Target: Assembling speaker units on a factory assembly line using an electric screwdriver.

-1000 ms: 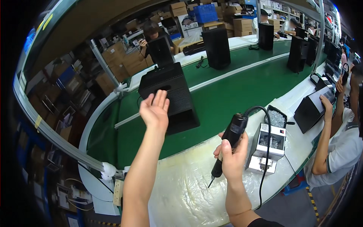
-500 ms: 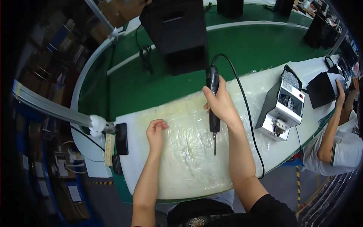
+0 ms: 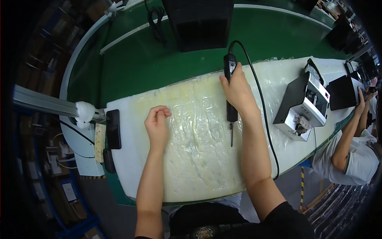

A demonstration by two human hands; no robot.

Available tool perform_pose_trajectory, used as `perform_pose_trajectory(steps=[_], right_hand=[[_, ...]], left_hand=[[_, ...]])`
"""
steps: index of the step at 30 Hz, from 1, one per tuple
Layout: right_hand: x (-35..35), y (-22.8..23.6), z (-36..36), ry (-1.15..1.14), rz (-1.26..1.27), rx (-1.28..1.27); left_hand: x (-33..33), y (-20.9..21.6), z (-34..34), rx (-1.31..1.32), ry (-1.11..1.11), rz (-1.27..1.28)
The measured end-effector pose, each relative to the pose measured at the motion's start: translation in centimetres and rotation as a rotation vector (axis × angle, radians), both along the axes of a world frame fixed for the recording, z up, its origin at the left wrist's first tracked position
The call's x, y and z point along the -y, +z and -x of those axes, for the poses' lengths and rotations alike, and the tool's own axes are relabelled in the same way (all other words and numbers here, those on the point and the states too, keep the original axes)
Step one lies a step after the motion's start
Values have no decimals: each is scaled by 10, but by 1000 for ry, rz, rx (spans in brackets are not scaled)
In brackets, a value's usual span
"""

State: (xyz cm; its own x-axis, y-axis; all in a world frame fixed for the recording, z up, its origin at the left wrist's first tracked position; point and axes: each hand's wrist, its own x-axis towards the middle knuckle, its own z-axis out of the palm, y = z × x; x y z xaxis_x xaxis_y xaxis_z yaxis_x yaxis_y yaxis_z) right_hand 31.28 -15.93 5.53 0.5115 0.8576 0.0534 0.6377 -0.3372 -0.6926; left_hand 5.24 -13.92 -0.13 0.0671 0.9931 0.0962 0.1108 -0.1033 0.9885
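My right hand (image 3: 238, 89) is closed around a black corded electric screwdriver (image 3: 230, 63), with the thumb across its body. Its long thin bit points back toward me over a padded mat covered in clear plastic film (image 3: 195, 159). My left hand (image 3: 158, 125) is above the mat's left half, fingers curled in with the thumb against them and nothing visible in it. To the right of the screwdriver stands a silver and black boxy device (image 3: 304, 107) with an open front and metal parts inside.
At the mat's left edge lie a black phone (image 3: 113, 129) and a power strip (image 3: 100, 141). A black box-shaped unit (image 3: 199, 28) stands on the green table (image 3: 131, 67) at the back. On the right a co-worker (image 3: 346, 155) handles a black box (image 3: 343, 93).
The view has shifted, so most of the table appears higher in the picture. My right hand's fingers no longer show on the screwdriver's left side. The left hand's fingers look more curled.
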Motion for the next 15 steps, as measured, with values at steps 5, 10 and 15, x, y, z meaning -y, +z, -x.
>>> perform_pose_trajectory(steps=[5, 10, 15], right_hand=[[4, 27, 9, -82, -31, 134], [22, 62, 19, 156, -216, 55], [43, 71, 29, 579, -218, 95]], left_hand=[[1, -2, 0, 27, -11, -2], [1, -2, 0, 55, -14, 1], [1, -6, 2, 63, 2, 5]])
